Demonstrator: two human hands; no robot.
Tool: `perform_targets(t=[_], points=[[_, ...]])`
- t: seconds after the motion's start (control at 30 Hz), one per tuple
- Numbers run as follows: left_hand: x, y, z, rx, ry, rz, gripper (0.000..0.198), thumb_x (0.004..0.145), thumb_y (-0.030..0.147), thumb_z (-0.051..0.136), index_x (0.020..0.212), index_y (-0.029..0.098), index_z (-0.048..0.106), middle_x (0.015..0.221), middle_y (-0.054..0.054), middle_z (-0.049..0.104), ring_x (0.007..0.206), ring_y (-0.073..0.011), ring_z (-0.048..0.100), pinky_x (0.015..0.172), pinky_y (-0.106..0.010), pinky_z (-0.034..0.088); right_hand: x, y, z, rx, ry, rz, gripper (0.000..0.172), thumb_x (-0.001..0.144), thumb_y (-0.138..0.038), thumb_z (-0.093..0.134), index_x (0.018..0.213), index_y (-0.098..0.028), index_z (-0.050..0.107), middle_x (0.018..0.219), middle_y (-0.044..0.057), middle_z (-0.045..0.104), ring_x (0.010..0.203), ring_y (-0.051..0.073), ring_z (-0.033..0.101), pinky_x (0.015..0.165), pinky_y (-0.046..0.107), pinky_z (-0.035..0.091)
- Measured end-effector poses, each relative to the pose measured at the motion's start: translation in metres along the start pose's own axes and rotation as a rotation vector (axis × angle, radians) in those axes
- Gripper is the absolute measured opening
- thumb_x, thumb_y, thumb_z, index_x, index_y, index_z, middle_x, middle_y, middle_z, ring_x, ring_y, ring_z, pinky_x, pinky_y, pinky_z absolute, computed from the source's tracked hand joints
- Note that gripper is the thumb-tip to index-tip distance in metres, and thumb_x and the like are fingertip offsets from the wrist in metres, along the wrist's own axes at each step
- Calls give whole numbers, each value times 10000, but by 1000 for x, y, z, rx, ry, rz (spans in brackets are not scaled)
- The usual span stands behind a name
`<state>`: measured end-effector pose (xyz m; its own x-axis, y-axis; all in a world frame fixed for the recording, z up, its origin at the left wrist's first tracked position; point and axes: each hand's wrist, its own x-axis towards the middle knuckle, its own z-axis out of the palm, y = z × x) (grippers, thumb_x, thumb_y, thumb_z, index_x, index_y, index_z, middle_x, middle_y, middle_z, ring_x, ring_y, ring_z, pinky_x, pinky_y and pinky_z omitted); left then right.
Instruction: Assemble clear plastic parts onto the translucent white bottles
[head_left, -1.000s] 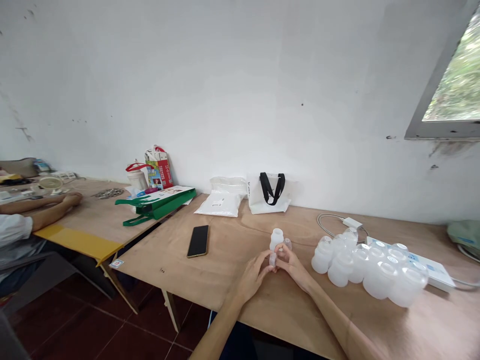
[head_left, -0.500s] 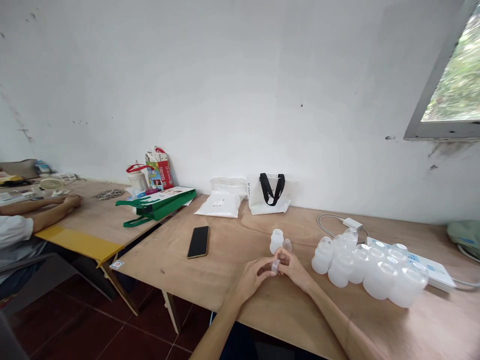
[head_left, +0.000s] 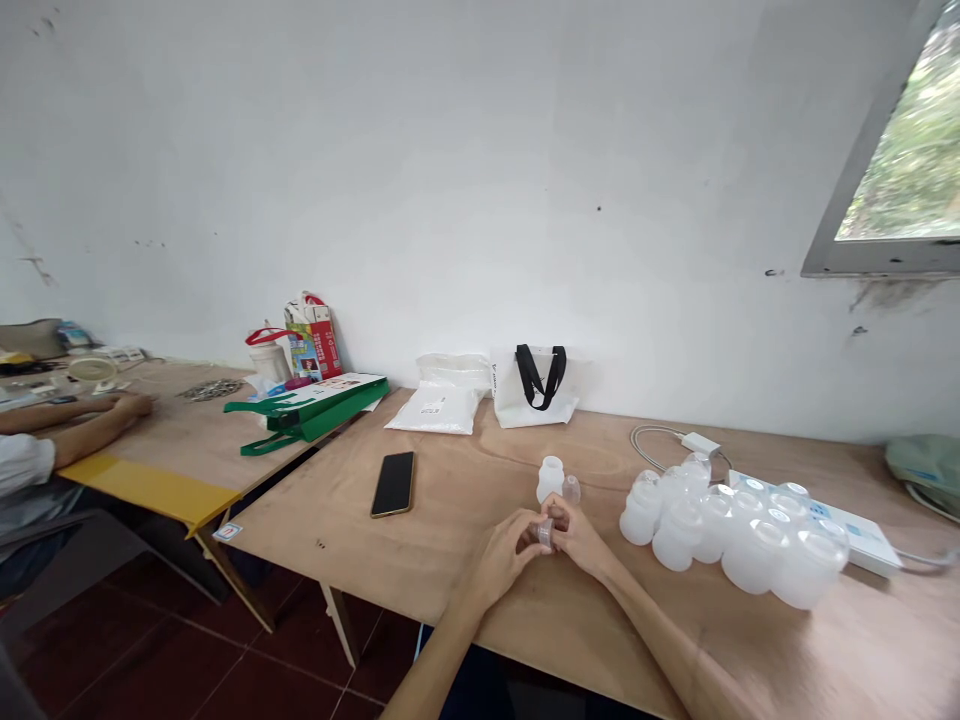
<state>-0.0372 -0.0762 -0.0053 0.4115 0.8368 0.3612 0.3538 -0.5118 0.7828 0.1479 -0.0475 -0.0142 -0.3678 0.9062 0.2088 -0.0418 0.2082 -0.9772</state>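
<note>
Head view: the left hand [head_left: 499, 560] and right hand [head_left: 577, 535] grip a small clear plastic piece [head_left: 545, 533] between their fingers, just in front of a frosted plastic bottle [head_left: 550, 479] on the plywood table [head_left: 450, 500].

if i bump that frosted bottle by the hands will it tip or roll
The frosted plastic bottle looks thin-walled and hollow, so it is probably light for its size and would likely tip at a light bump. Its rounded body could then roll across the wooden table. The smooth surface may also feel slippery.
</note>
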Motion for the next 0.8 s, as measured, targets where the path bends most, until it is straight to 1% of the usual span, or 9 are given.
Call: perform_targets(t=[0.17, 0.27, 0.37, 0.47, 0.53, 0.67, 0.73, 0.8], points=[[-1, 10, -3, 46, 5, -14, 381, 961, 388, 672, 1335, 320, 641, 1319, -32, 680, 1091, -218, 673, 950, -328, 549, 0, 3, 0, -23, 43, -14, 262, 792, -373, 722, 870, -265, 496, 700, -68, 535, 611, 127, 475, 555, 251, 400], [-1, 15, -4, 84, 26, -17, 411, 950, 401, 673, 1354, 340, 634, 1341, -28, 649, 1026, -202, 679, 937, -327, 558, 0, 4, -2, -41, 38, -12, 206, 804, -346, 691, 893, -265, 524, 731, -62, 555, 597, 122, 470, 565, 260, 412], [0, 14, -4, 124, 51, -17, 380, 968, 403, 629, 1341, 335, 648, 1326, -34, 633, 958, -183, 675, 899, -319, 564, 1, 6, -2, -47, 44, -23, 169, 809, -342, 666, 909, -263, 556, 741, -57, 560, 573, 117, 459, 549, 261, 407], [0, 11, -3, 166, 109, -39, 312, 996, 378, 561, 1278, 328, 686, 1267, -34, 633, 873, -161, 659, 800, -294, 559, 1, 7, -2, -59, 45, -38, 176, 814, -374, 665, 920, -258, 585, 713, -56, 538, 570, 122, 466, 534, 259, 408], [0, 10, -3, 186, 130, -55, 288, 1005, 396, 543, 1229, 320, 706, 1216, -33, 634, 793, -145, 636, 741, -283, 546, 1, 6, -1, -83, 52, -39, 170, 816, -380, 665, 913, -257, 599, 716, -50, 541, 574, 125, 471, 525, 257, 407], [-1, 13, -2, 195, 126, -61, 295, 968, 483, 607, 1167, 294, 713, 1156, -22, 640, 726, -133, 602, 731, -283, 531, 0, 1, 0, -175, 75, -48, 124, 824, -339, 667, 904, -259, 616, 699, -51, 544, 575, 129, 460, 538, 263, 381], [0, 13, -2, 196, 135, -67, 265, 971, 456, 601, 1134, 278, 711, 1101, -18, 661, 723, -137, 598, 733, -282, 519, -2, -3, 1, -196, 64, -52, 150, 849, -370, 676, 931, -262, 612, 688, -54, 553, 589, 138, 478, 570, 275, 388], [0, 12, -1, 191, 137, -79, 238, 1002, 402, 546, 1116, 269, 707, 1015, -13, 697, 745, -152, 616, 734, -279, 506, -3, -6, 2, -196, 43, -53, 213, 884, -447, 671, 968, -264, 602, 704, -45, 585, 616, 153, 511, 600, 291, 406]])
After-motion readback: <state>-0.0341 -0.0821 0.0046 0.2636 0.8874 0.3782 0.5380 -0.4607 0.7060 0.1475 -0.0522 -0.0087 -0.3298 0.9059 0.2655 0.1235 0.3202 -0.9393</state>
